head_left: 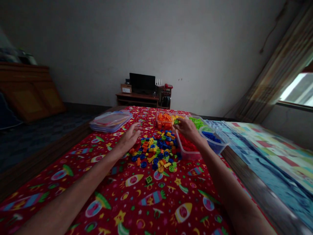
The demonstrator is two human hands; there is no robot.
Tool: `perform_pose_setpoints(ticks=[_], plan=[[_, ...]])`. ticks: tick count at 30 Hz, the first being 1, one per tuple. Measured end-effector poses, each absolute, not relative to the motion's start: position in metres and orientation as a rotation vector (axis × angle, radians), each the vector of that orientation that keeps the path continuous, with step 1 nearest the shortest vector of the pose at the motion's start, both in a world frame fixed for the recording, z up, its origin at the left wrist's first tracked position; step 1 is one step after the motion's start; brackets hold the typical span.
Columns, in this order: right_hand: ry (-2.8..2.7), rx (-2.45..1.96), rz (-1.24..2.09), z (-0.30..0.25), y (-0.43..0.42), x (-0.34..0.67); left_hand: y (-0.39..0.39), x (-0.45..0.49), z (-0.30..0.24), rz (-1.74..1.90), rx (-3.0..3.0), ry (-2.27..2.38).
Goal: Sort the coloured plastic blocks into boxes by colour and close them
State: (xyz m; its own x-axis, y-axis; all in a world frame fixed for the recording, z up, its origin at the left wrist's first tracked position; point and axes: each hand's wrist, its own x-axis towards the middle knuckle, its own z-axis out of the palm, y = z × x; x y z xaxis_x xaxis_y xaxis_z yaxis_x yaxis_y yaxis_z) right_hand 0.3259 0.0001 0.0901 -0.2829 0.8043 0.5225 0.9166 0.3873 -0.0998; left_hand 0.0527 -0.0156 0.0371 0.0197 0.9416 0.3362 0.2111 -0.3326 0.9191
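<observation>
A mixed pile of toy building bricks [156,148] in blue, yellow, orange and green lies on the table. At its left far side hovers my left hand [130,136], fingers spread and holding nothing. My right hand [187,129] is over the containers, its fingers pinched around what looks like a small green brick [176,121]. Beneath that hand and wrist sits a clear box of red bricks [186,145], partly hidden. Around it stand a box of orange bricks [164,120], yellow bricks [179,117], a box of green bricks [197,122] and a round tub of blue bricks [211,137].
Stacked clear lids [111,121] lie at the table's far left. One green brick [149,179] rests apart, nearer me, on the red patterned tablecloth [137,202]. To the right is a bed [271,156]; beyond the table, a monitor [142,83] stands on a desk.
</observation>
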Motion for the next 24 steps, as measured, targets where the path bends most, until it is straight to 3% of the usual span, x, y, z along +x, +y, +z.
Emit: perform_pose_setpoints(ticks=[5, 11, 24], plan=[[-2.005, -1.908, -0.399, 0.110, 0.050, 0.392, -0.007, 0.038, 0.022, 1.250, 1.626, 1.391], [-1.926, -2.113, -0.381, 0.129, 0.103, 0.432, -0.004, 0.028, 0.014, 1.211, 1.671, 1.482], [-2.068, -1.811, -0.310, 0.131, 0.085, 0.401, 0.000, 0.026, 0.008, 1.127, 1.907, 1.487]])
